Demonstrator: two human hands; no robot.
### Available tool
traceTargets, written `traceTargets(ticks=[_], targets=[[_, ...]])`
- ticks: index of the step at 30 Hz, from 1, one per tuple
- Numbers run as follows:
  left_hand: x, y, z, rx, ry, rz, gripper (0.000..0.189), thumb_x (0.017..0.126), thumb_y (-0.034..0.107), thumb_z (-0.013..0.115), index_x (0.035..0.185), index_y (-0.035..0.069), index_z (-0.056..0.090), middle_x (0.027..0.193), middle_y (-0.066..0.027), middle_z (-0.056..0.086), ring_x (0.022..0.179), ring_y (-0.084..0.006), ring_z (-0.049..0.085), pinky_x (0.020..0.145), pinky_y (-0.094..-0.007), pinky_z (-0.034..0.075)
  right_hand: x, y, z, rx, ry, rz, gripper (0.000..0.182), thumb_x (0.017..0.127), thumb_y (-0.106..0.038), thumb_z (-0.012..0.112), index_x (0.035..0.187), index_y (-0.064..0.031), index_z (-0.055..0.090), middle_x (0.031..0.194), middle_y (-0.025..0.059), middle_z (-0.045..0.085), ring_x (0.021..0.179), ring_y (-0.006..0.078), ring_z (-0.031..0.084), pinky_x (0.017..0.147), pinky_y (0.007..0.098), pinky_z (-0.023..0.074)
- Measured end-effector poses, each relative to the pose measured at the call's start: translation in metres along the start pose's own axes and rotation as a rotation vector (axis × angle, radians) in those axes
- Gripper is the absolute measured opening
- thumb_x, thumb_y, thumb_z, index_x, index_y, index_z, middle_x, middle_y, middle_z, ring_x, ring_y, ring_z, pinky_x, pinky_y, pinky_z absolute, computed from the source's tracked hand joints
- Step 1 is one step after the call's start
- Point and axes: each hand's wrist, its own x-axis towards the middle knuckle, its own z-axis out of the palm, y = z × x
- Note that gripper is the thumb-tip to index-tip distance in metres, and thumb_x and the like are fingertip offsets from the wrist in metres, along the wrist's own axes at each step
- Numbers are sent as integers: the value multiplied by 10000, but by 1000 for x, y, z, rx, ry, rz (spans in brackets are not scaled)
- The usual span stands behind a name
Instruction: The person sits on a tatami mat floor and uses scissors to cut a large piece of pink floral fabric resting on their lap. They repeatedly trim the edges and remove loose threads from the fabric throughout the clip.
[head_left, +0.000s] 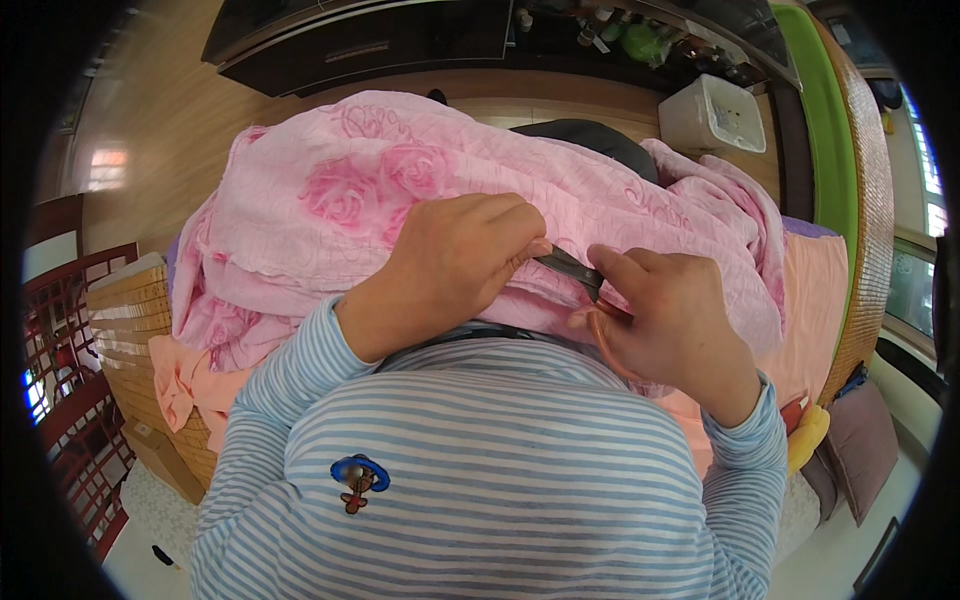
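Observation:
A pair of scissors (571, 268) with dark blades and orange-brown handles is held over my lap. My right hand (660, 322) grips its handles. At the blade end is my left hand (465, 262), its thumb and fingers pinched together at the tips of the blades; whether a small piece lies between them cannot be seen. Under both hands, a pink cloth with rose prints (345, 187) is spread across my lap, with frayed edges and folds at the left and right.
Peach cloth (817, 300) covers the seat beside me. A white bin (712, 112) stands on the floor at the upper right, near a dark cabinet (375, 45) holding bottles and bags. A cardboard box (161, 457) is at the lower left, a mauve cushion (862, 442) at the right.

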Motion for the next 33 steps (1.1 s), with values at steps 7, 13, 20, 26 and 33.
traceTargets(ticks=[7,13,20,26,33], targets=[[-1,0,2,-49,9,0,109,822,110,652,798,52,563,688,-84,538,602,-264,547,518,-347,412,2,-3,2,-61,-13,-16,371,719,-347,726,894,-42,610,620,70,569,515,253,589,435,357,426],[-2,-1,3,-115,3,-18,106,837,107,638,808,38,564,704,-99,547,622,-280,552,543,-347,422,0,-1,5,-102,-24,-31,387,739,-370,717,900,-40,593,645,69,578,541,244,606,449,360,442],[-1,-3,-2,-242,38,-135,121,892,111,590,819,20,560,704,-93,530,622,-227,527,558,-305,413,-2,6,8,-126,9,-21,386,708,-299,742,989,-68,615,670,59,587,557,245,607,464,353,448],[-1,-10,-3,-351,110,-242,169,937,143,557,826,14,559,709,-50,534,627,-148,492,574,-262,401,-3,13,-8,-21,99,95,396,676,-237,744,1021,-76,639,674,59,584,547,239,585,463,353,434],[0,-13,-2,-329,104,-261,162,936,140,559,838,11,563,717,-46,538,649,-137,499,593,-258,409,-1,5,-14,-37,66,-47,377,660,-237,744,979,-68,637,657,54,564,564,233,583,467,348,437]])
